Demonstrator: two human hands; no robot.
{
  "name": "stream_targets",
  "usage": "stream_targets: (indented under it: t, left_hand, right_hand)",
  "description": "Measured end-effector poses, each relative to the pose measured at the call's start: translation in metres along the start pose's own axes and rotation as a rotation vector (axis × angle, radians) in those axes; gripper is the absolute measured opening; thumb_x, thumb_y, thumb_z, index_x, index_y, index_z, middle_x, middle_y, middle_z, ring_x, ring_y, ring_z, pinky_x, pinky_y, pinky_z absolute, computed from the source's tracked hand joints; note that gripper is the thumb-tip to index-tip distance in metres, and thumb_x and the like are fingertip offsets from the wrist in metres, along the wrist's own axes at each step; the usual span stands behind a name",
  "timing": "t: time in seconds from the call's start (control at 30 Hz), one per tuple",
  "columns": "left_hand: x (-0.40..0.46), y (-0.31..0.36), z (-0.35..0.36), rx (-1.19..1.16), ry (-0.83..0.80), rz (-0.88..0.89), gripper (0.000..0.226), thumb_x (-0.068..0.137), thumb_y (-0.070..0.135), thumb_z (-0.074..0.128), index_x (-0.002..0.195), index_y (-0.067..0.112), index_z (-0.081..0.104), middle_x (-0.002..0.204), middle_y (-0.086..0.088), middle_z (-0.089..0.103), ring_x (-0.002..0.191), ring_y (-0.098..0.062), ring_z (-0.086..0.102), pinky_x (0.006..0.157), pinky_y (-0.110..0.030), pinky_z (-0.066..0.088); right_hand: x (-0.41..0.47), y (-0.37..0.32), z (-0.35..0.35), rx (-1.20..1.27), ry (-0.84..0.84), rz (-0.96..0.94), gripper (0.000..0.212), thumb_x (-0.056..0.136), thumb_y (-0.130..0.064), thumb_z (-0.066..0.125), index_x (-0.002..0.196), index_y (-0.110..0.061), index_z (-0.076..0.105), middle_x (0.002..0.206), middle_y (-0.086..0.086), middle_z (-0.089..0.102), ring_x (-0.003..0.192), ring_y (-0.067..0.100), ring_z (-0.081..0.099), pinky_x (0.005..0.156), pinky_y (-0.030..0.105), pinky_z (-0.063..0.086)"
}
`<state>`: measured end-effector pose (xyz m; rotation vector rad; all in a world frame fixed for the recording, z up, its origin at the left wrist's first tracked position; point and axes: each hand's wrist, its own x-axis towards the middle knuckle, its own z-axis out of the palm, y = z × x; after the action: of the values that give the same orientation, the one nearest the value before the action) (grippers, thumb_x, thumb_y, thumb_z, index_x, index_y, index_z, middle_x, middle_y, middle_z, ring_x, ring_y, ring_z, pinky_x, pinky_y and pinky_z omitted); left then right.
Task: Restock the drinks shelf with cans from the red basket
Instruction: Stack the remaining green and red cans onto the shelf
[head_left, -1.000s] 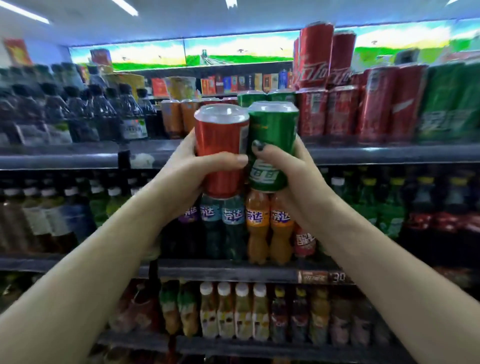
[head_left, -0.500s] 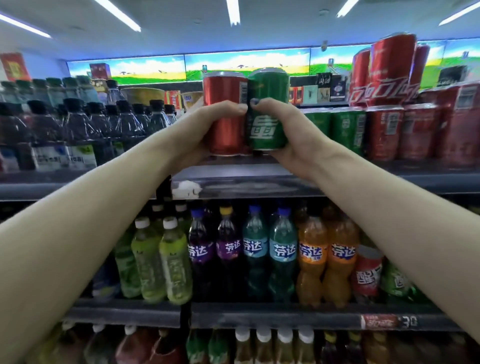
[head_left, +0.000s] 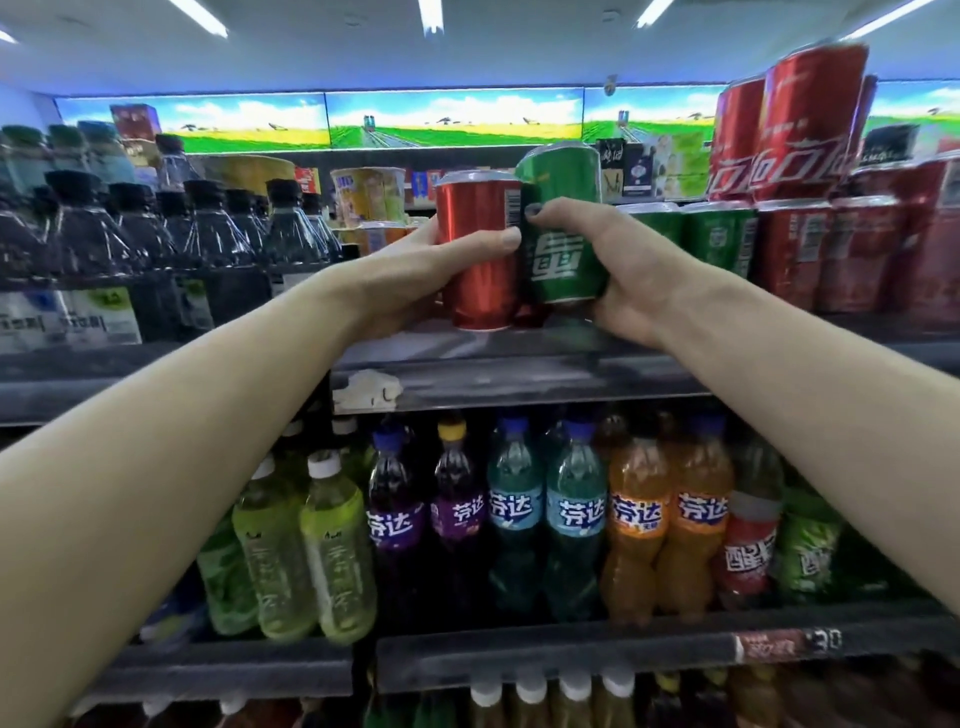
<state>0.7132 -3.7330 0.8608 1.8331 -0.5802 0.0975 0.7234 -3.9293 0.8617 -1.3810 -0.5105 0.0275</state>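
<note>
The left hand (head_left: 415, 270) wraps its grip around a red can (head_left: 480, 254) and the right hand (head_left: 634, 280) around a green can (head_left: 563, 234), held upright side by side over the top shelf (head_left: 519, 374), apparently for placing beside stocked cans (head_left: 779, 249).

A shop aisle under a pale ceiling (head_left: 311, 57) with long strip lights (head_left: 430, 13). A lit banner (head_left: 457, 117) of green fields and blue sky runs along the far wall. Dark metal shelving (head_left: 519, 384) crosses the view in tiers.
</note>
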Motion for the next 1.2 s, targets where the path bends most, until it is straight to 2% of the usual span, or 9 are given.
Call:
stream_targets:
  t: [0.07,0.27,0.43,0.63,0.7,0.83,1.03,1.13,1.2]
  left_hand:
    - [0.001,-0.003,-0.001,0.018,-0.008,0.020,0.058,0.094,0.037,0.071,0.145,0.018,0.049,0.133,-0.009,0.071,0.121,-0.026,0.070,0.104,-0.046,0.056]
    - [0.008,-0.011,-0.007,-0.051,0.122,0.030,0.097,0.070,0.045,0.090,0.147,0.035,0.032,0.140,-0.012,0.060,0.114,-0.027,0.073,0.093,-0.049,0.061]
    - [0.010,-0.010,-0.006,-0.016,0.167,0.018,0.088,0.070,0.047,0.087,0.140,0.038,0.034,0.136,-0.013,0.059,0.111,-0.027,0.074,0.092,-0.052,0.061]
    - [0.010,-0.013,-0.004,0.224,0.208,0.036,0.069,0.086,0.031,0.083,0.137,0.020,0.038,0.124,-0.008,0.062,0.099,-0.014,0.076,0.080,-0.031,0.064]
    - [0.009,-0.011,-0.002,0.255,0.244,0.037,0.069,0.085,0.031,0.085,0.136,0.018,0.040,0.119,-0.007,0.064,0.093,-0.010,0.077,0.077,-0.029,0.064]
    - [0.006,-0.009,0.000,0.364,0.291,0.045,0.071,0.081,0.044,0.087,0.130,0.019,0.044,0.110,-0.005,0.068,0.096,-0.020,0.076,0.083,-0.039,0.066]
    - [0.007,-0.005,0.004,0.634,0.384,0.050,0.086,0.072,0.064,0.085,0.136,0.028,0.041,0.118,-0.008,0.066,0.105,-0.029,0.069,0.094,-0.052,0.059]
    - [0.007,0.001,0.008,0.757,0.424,0.081,0.096,0.068,0.069,0.083,0.141,0.035,0.032,0.129,-0.014,0.064,0.113,-0.037,0.065,0.102,-0.056,0.054]
    - [0.007,0.005,0.013,0.819,0.420,0.071,0.098,0.072,0.066,0.083,0.146,0.033,0.027,0.138,-0.019,0.059,0.121,-0.040,0.060,0.109,-0.055,0.048]
  right_hand:
    - [0.001,0.003,-0.003,-0.017,-0.006,-0.006,0.035,0.091,-0.023,0.068,0.123,-0.008,0.069,0.116,0.013,0.075,0.097,0.027,0.073,0.090,0.042,0.060]
    - [0.011,0.009,-0.005,-0.055,0.022,-0.069,0.061,0.076,-0.027,0.079,0.131,-0.006,0.062,0.112,0.015,0.075,0.092,0.026,0.074,0.071,0.036,0.058]
    - [0.012,0.011,-0.002,-0.088,0.085,-0.087,0.080,0.062,-0.033,0.087,0.132,-0.008,0.059,0.110,0.015,0.076,0.096,0.030,0.076,0.071,0.040,0.060]
    - [0.003,0.011,-0.003,-0.191,0.146,-0.133,0.052,0.077,-0.027,0.084,0.122,-0.018,0.059,0.108,0.009,0.074,0.092,0.023,0.075,0.066,0.032,0.059]
    - [-0.001,0.010,-0.001,-0.272,0.163,-0.153,0.053,0.075,-0.034,0.085,0.120,-0.023,0.059,0.108,0.005,0.074,0.096,0.021,0.074,0.074,0.036,0.062]
    - [-0.017,0.009,0.003,-0.452,0.220,-0.193,0.055,0.071,-0.049,0.085,0.117,-0.030,0.059,0.107,-0.007,0.071,0.101,0.012,0.068,0.094,0.037,0.055]
    - [-0.048,0.003,-0.003,-0.413,0.194,-0.271,0.032,0.083,-0.045,0.079,0.094,-0.046,0.049,0.093,-0.028,0.055,0.083,-0.018,0.054,0.077,0.011,0.039]
    - [-0.055,-0.011,-0.006,-0.385,0.239,-0.328,0.049,0.079,-0.050,0.081,0.118,-0.034,0.056,0.113,-0.013,0.066,0.106,0.003,0.064,0.099,0.034,0.049]
    - [-0.057,-0.023,-0.014,-0.339,0.273,-0.353,0.055,0.075,-0.051,0.082,0.118,-0.031,0.057,0.117,-0.006,0.067,0.108,0.012,0.067,0.101,0.043,0.051]
